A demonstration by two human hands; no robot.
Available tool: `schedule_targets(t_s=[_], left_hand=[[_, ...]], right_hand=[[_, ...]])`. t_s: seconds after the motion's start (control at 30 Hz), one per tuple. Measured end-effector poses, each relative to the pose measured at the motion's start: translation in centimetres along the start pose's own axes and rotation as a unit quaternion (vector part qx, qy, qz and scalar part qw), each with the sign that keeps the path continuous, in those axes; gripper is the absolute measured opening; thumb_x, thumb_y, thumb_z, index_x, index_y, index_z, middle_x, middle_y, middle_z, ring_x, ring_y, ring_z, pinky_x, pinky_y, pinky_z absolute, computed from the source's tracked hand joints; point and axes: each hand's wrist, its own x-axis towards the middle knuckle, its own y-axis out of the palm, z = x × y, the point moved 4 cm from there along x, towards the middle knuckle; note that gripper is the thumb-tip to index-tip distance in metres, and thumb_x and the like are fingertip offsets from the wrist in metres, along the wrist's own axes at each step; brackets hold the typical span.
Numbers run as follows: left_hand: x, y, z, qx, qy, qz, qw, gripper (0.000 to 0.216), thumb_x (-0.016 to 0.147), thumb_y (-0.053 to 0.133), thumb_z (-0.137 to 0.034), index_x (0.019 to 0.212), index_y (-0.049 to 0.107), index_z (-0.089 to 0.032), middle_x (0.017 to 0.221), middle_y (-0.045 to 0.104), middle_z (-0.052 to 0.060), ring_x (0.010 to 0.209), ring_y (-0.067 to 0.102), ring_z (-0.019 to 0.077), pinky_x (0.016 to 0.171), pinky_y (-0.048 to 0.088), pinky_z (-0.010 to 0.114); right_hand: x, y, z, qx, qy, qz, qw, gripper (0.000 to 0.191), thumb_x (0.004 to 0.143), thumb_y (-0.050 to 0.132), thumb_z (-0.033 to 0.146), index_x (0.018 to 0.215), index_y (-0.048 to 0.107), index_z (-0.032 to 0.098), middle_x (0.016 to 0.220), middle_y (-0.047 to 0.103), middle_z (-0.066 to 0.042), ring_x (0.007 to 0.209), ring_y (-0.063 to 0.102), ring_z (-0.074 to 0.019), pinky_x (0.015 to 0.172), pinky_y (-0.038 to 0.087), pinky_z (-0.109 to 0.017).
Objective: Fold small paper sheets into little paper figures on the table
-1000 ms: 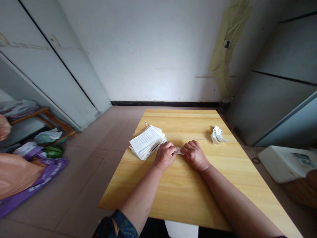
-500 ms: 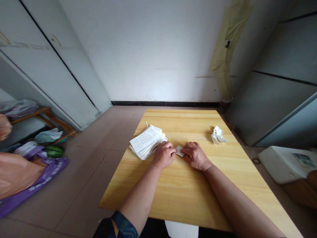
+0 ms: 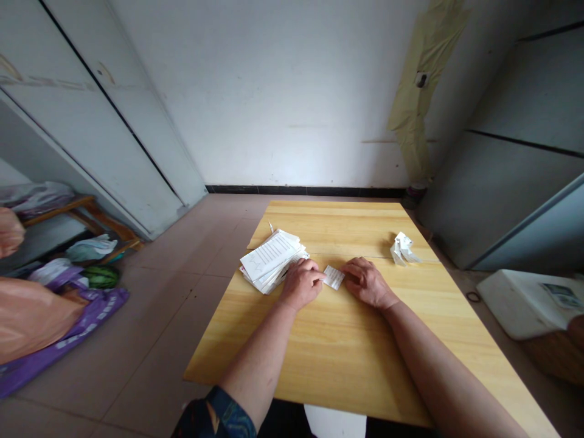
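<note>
While both hands rest on the wooden bench, a small white paper slip lies between them, its long axis running across. The left hand is nearer, its curled fingers touching the slip's end without gripping. The right hand lies just beside it, its loose fingers holding nothing.

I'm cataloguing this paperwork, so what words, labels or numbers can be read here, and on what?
No text is readable in this view.
White printed sheet on the paper stack: lines of print, too small to read.
Small white paper slip: any print too small to read.
Purple plastic bag: white lettering, too blurred to read.
</note>
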Motion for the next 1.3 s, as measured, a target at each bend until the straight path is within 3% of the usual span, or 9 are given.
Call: schedule_targets(t_s=[0.27, 0.47, 0.6, 0.73, 0.9, 1.13, 1.3], left_hand=[[0.0, 0.3, 0.2, -0.004, -0.004, -0.010, 1.000, 0.026, 0.077, 0.060, -0.008, 0.080, 0.074, -0.028, 0.083, 0.062, 0.002, 0.085, 0.055, 0.0163, 0.078, 0.043, 0.030], [0.0, 0.5, 0.2, -0.004, -0.020, 0.000, 1.000, 0.025, 0.079, 0.058, -0.010, 0.088, 0.073, -0.027, 0.086, 0.064, 0.002, 0.087, 0.055, 0.0167, 0.080, 0.043, 0.030], [0.2, 0.0, -0.5, 0.024, -0.063, 0.003, 0.998, 0.023, 0.079, 0.061, -0.020, 0.100, 0.070, -0.024, 0.092, 0.065, 0.005, 0.093, 0.055, 0.0208, 0.085, 0.042, 0.034], [0.4, -0.1, -1.1, 0.061, -0.094, 0.019, 0.994, 0.018, 0.075, 0.068, -0.028, 0.092, 0.070, -0.022, 0.094, 0.064, 0.006, 0.094, 0.054, 0.0238, 0.083, 0.041, 0.036], [0.4, 0.1, -1.0, 0.032, -0.119, 0.005, 0.992, 0.013, 0.070, 0.072, -0.023, 0.082, 0.066, -0.021, 0.089, 0.063, 0.004, 0.090, 0.054, 0.0218, 0.081, 0.040, 0.034], [0.5, 0.3, -1.2, -0.040, -0.080, -0.003, 0.996, 0.014, 0.071, 0.067, -0.012, 0.078, 0.059, -0.021, 0.081, 0.064, 0.001, 0.082, 0.056, 0.0182, 0.076, 0.040, 0.030], [0.5, 0.3, -1.2, -0.048, -0.070, -0.022, 0.996, 0.016, 0.069, 0.065, -0.007, 0.076, 0.058, -0.020, 0.080, 0.064, 0.002, 0.081, 0.056, 0.0181, 0.074, 0.041, 0.029]], right_hand=[[0.0, 0.3, 0.5, -0.009, -0.013, 0.006, 1.000, 0.029, 0.078, 0.051, 0.010, 0.098, 0.070, 0.019, 0.095, 0.065, -0.009, 0.089, 0.056, -0.0213, 0.082, 0.042, -0.036], [0.4, 0.3, 1.2, -0.065, 0.029, 0.028, 0.997, 0.028, 0.090, 0.050, 0.028, 0.111, 0.065, 0.016, 0.108, 0.063, -0.013, 0.098, 0.054, -0.0239, 0.085, 0.041, -0.038], [0.6, 0.5, 1.7, -0.119, 0.050, 0.050, 0.990, 0.030, 0.088, 0.054, 0.034, 0.112, 0.065, 0.019, 0.119, 0.061, -0.012, 0.104, 0.052, -0.0272, 0.087, 0.039, -0.041], [0.6, 0.6, 1.8, -0.114, 0.043, 0.057, 0.991, 0.028, 0.089, 0.054, 0.034, 0.110, 0.066, 0.020, 0.117, 0.063, -0.011, 0.102, 0.053, -0.0260, 0.087, 0.038, -0.040], [0.4, 0.6, 1.6, -0.092, 0.034, 0.047, 0.994, 0.025, 0.088, 0.056, 0.031, 0.108, 0.067, 0.021, 0.116, 0.063, -0.011, 0.101, 0.054, -0.0256, 0.086, 0.038, -0.041], [0.6, 0.8, 1.0, -0.018, 0.078, 0.016, 0.997, 0.022, 0.085, 0.058, 0.032, 0.102, 0.068, 0.021, 0.112, 0.066, -0.010, 0.100, 0.057, -0.0242, 0.086, 0.039, -0.040], [0.7, 0.9, 1.5, -0.060, 0.070, 0.048, 0.995, 0.032, 0.084, 0.060, 0.038, 0.109, 0.066, 0.021, 0.122, 0.061, -0.013, 0.108, 0.052, -0.0295, 0.089, 0.038, -0.046]])
